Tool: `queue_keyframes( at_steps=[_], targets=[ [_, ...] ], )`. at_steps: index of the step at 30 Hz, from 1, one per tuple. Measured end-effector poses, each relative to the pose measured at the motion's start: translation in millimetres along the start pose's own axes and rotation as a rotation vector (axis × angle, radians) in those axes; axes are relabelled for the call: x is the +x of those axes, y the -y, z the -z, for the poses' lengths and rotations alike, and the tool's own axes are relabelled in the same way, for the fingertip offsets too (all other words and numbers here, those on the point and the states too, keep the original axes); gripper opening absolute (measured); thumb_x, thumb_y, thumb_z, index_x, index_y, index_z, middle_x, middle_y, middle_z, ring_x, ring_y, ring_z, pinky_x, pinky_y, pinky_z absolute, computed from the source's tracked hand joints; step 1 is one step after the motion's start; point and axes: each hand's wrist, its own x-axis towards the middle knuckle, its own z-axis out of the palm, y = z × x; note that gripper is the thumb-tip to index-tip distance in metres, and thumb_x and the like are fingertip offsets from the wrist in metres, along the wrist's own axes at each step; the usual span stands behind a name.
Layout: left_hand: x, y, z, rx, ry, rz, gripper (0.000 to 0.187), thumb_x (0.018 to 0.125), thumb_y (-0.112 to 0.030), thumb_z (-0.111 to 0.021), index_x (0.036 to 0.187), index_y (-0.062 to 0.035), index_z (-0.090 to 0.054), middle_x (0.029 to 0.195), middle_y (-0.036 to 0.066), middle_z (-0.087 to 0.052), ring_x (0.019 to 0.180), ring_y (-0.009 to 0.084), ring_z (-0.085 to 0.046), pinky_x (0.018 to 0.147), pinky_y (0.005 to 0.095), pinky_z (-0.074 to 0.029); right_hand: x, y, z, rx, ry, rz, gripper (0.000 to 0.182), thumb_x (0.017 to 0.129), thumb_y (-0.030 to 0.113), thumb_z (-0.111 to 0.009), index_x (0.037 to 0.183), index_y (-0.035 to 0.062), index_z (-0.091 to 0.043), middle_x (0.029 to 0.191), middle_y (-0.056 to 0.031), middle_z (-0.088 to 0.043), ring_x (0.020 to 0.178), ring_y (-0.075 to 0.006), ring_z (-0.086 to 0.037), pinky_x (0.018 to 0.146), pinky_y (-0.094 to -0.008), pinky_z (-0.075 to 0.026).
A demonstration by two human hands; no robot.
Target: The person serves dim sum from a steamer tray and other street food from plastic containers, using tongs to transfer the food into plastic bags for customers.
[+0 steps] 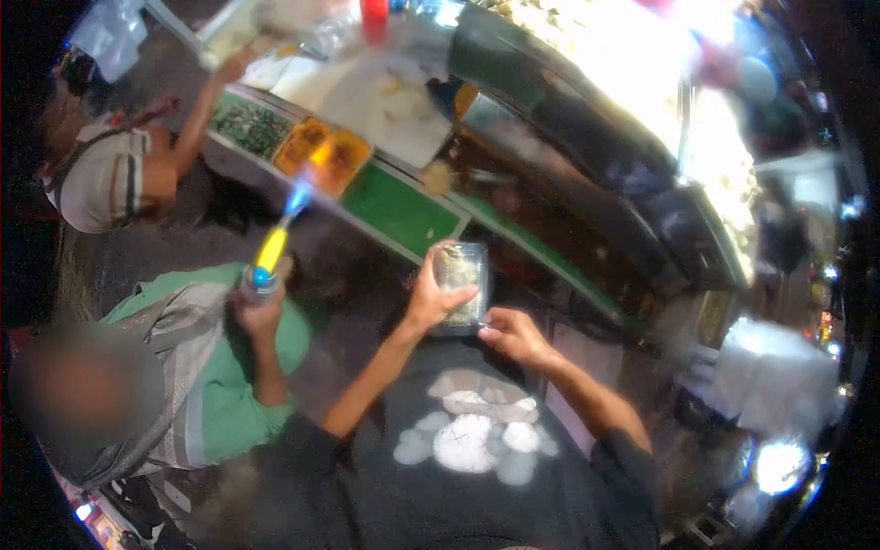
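Note:
In front of my chest I hold a clear rectangular plastic container (460,275) with something pale inside; its contents are too blurred to name. My left hand (435,298) is wrapped round its left side, the thumb lying across the front. At the lower right corner, my right hand (513,335) is closed, with fingertips pinching the container's edge.
To the left, a co-worker in green holds a yellow gas torch (272,247), its flame reaching an orange-brown tray (353,156). A green board (399,209) lines the counter beside it. Another person in a striped cap (101,183) reaches over the counter. A dark, brightly lit stall structure (550,78) stands at upper right.

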Motion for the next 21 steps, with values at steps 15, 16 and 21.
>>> queue_keyframes(
  at_steps=[15,16,21],
  targets=[
    [-7,25,-3,0.01,-0.025,0.021,0.077,0.072,-0.009,-0.084,0.135,-0.0046,-0.04,0.117,0.007,-0.054,0.105,0.0156,-0.056,0.092,0.0314,-0.048,42,-15,32,-0.071,-0.038,0.232,0.023,0.096,0.02,-0.063,0.103,-0.0016,-0.064,0.084,-0.0037,-0.065,0.078,-0.0108,-0.057,0.07,-0.0288,-0.047],
    [-9,23,8,0.008,-0.039,0.018,0.077,0.072,-0.009,-0.084,0.135,-0.0046,-0.04,0.117,0.007,-0.054,0.105,0.0156,-0.056,0.092,0.0314,-0.048,45,-8,22,-0.033,-0.061,0.198,0.022,0.096,0.02,-0.063,0.101,-0.0007,-0.064,0.082,-0.0025,-0.064,0.076,-0.0101,-0.056,0.069,-0.028,-0.046],
    [-8,23,12,0.022,-0.039,0.05,0.081,0.071,-0.008,-0.085,0.138,-0.0043,-0.039,0.119,0.008,-0.054,0.107,0.0164,-0.056,0.094,0.0318,-0.048,48,-7,25,0.014,0.028,0.16,0.025,0.096,0.024,-0.063,0.103,0.0001,-0.064,0.082,-0.0005,-0.061,0.076,-0.0095,-0.054,0.07,-0.0273,-0.046]
  ],
)
